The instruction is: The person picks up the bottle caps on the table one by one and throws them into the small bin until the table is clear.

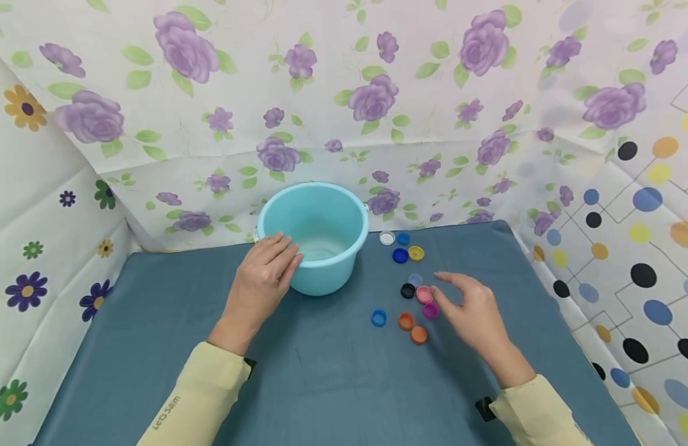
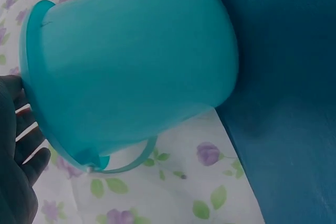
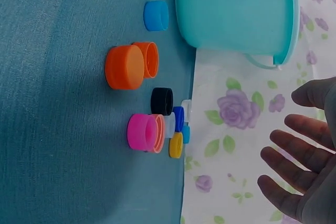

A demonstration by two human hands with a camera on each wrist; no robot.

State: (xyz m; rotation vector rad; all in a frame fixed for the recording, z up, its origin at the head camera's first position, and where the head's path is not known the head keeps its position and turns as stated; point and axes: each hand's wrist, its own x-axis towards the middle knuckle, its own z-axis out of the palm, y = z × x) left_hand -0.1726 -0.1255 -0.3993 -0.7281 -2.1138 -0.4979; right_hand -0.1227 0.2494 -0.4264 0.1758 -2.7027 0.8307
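Note:
A light blue plastic bucket [image 1: 327,272] stands upright toward the back of the table. My left hand [image 1: 264,266] is at its near-left rim, with fairly straight fingers laid against the edge. In the left wrist view, the fingers [image 2: 32,142] show beside the rim of the bucket [image 2: 136,66]. My right hand [image 1: 473,313] hovers at the right with thumb and fingers spread and nothing between them. Nearest to it are a pink bottle cap [image 1: 424,294] and a magenta cap [image 1: 430,310]. The right wrist view shows the right hand [image 3: 310,150] apart from the magenta cap [image 3: 142,132].
Beside them lie a black cap [image 1: 407,290] and a pale blue cap [image 1: 415,280]. Two orange caps [image 1: 418,335] and a blue cap [image 1: 379,318] are nearer. White, blue and yellow caps [image 1: 416,253] sit farther back. A floral cloth [image 1: 321,93] hangs behind the blue-grey table [image 1: 332,378].

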